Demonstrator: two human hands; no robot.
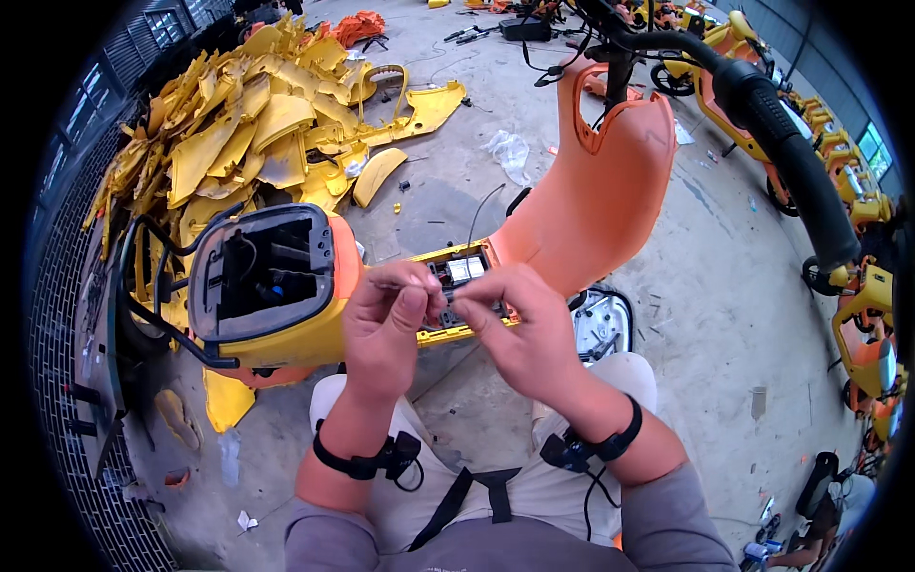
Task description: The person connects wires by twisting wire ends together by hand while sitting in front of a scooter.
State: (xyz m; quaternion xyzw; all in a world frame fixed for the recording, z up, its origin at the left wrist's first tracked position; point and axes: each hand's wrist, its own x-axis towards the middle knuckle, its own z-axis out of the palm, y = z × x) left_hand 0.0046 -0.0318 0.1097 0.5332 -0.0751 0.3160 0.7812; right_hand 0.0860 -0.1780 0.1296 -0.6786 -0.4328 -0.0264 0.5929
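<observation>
My left hand [386,319] and my right hand [522,322] are raised close together in front of me, fingertips nearly meeting. Both have thumb and fingers pinched; whatever they hold is too small to make out. Just beyond them lies the open floor section [437,336] of a partly stripped electric scooter, yellow-edged, with a silver box [466,269] and wiring inside. My hands partly cover it. An upright orange front panel [596,205] rises to the right of this section. On the left is the yellow rear body [276,351] with its open black compartment [276,286].
A heap of yellow body panels [257,124] fills the far left. The black handlebar grip [786,162] reaches in from the upper right. A tray with loose small parts [602,326] sits beside my right knee. More scooters [872,315] line the right side.
</observation>
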